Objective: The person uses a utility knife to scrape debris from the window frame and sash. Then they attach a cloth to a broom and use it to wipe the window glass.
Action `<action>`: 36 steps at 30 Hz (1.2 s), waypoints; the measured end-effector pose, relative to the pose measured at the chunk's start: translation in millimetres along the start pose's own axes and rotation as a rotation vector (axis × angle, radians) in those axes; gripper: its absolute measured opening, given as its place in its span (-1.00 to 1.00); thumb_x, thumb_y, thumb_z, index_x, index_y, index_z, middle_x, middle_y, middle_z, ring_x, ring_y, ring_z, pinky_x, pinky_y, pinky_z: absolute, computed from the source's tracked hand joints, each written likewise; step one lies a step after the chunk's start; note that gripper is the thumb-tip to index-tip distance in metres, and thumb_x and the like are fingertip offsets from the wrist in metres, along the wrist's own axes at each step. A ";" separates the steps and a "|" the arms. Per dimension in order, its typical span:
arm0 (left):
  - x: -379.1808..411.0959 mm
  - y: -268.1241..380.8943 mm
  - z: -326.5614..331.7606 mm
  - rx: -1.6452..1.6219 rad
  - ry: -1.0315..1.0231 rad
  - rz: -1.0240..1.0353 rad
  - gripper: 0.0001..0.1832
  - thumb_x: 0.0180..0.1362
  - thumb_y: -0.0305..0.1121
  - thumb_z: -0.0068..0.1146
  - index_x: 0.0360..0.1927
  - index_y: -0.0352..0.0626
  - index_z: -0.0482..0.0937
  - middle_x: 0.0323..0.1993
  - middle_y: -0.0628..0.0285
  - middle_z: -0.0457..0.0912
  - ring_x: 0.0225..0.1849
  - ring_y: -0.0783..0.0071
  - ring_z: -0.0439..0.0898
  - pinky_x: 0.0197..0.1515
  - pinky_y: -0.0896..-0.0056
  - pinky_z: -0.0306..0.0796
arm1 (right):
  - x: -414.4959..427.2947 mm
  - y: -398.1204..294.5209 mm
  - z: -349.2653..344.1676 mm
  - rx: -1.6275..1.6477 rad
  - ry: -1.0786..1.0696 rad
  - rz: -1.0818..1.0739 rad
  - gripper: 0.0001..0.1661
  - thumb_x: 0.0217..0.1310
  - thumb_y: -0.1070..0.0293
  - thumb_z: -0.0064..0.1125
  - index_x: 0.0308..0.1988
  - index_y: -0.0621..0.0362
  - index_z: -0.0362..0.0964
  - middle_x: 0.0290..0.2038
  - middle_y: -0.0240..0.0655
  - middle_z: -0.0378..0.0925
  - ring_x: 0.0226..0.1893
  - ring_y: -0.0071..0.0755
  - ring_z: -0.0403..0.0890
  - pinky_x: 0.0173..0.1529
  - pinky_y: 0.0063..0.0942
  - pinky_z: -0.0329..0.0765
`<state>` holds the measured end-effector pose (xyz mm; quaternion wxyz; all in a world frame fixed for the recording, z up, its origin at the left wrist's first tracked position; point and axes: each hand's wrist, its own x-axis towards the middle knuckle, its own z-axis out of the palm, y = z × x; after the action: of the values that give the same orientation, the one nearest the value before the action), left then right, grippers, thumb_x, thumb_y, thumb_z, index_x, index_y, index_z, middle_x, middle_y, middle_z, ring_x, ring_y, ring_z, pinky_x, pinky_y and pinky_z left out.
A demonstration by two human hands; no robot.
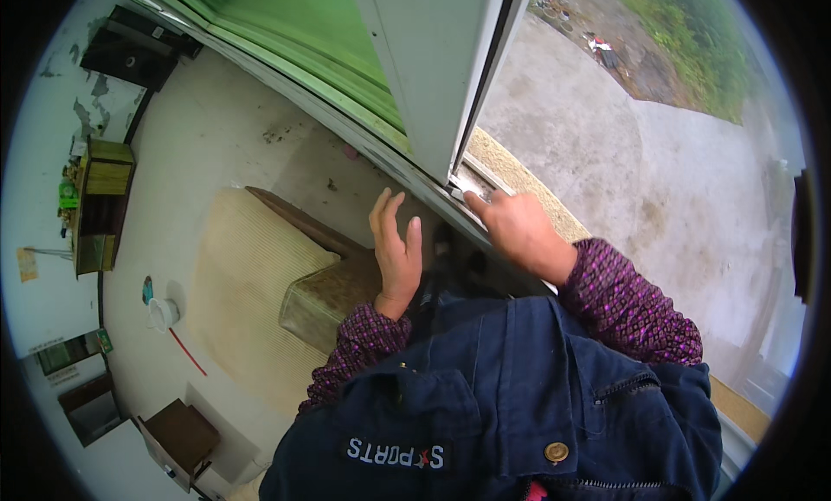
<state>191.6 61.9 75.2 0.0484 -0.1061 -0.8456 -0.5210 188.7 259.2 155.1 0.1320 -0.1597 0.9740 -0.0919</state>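
My right hand (522,232) is at the window's sill track (472,182), with its index finger stretched toward the foot of the white sliding window frame (448,98). A small pale piece (457,193) shows at that fingertip; whether the hand grips it is too small to tell. The remaining fingers are curled under and partly hidden. My left hand (397,251) is raised on the room side of the sill, fingers apart and nothing in it. Below it are a brown upholstered bench or seat (318,300) and a ribbed beige mat (253,261).
Green-tinted glass (305,40) fills the window's left part. Outside, beyond a rough yellowish ledge (535,199), lies concrete ground (584,150). Indoors stand a wooden cabinet (104,206), a white bucket (163,313), a brown chair (182,433) and a black speaker-like box (130,47).
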 end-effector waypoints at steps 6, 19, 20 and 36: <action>6.4 0.5 3.9 0.016 -0.085 0.087 -0.63 0.29 -0.34 -0.06 0.12 -0.26 0.35 0.20 -0.03 0.27 0.21 0.08 0.31 0.21 0.20 0.22 | -10.1 13.3 -19.3 0.038 -0.057 -0.088 -0.60 0.00 0.44 0.02 -0.07 0.13 0.48 -0.57 -0.03 0.51 -0.50 0.03 0.58 -0.40 -0.14 0.50; 0.7 1.9 3.6 0.023 -0.129 0.093 -0.68 0.24 -0.39 -0.01 0.04 -0.26 0.42 0.08 -0.01 0.42 0.13 0.06 0.38 0.18 0.19 0.25 | -20.1 10.4 -22.8 0.006 -0.094 -0.008 -0.78 -0.03 0.47 0.03 -0.28 0.16 0.51 -0.58 -0.01 0.50 -0.48 0.03 0.59 -0.37 -0.15 0.51; 0.4 2.3 6.6 0.013 -0.137 0.099 -0.68 0.22 -0.39 0.00 0.04 -0.25 0.43 0.07 0.00 0.43 0.12 0.05 0.38 0.18 0.18 0.25 | -25.8 12.2 -22.2 0.038 -0.089 0.002 -0.76 -0.03 0.48 0.03 -0.26 0.15 0.52 -0.59 -0.01 0.50 -0.48 0.04 0.59 -0.36 -0.16 0.51; 10.7 33.5 25.1 0.179 -0.236 0.298 -0.66 0.14 -0.54 -0.04 0.03 -0.22 0.44 0.02 0.10 0.52 0.01 0.11 0.51 0.03 0.22 0.41 | -23.4 44.7 -1.6 0.016 0.160 -0.007 -0.54 0.03 0.47 0.00 0.01 0.07 0.46 -0.54 -0.11 0.50 -0.53 -0.06 0.57 -0.43 -0.22 0.50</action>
<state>189.6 100.3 95.1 0.0347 -0.2857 -0.8631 -0.4150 196.7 308.9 152.1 0.0545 -0.1541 0.9801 -0.1125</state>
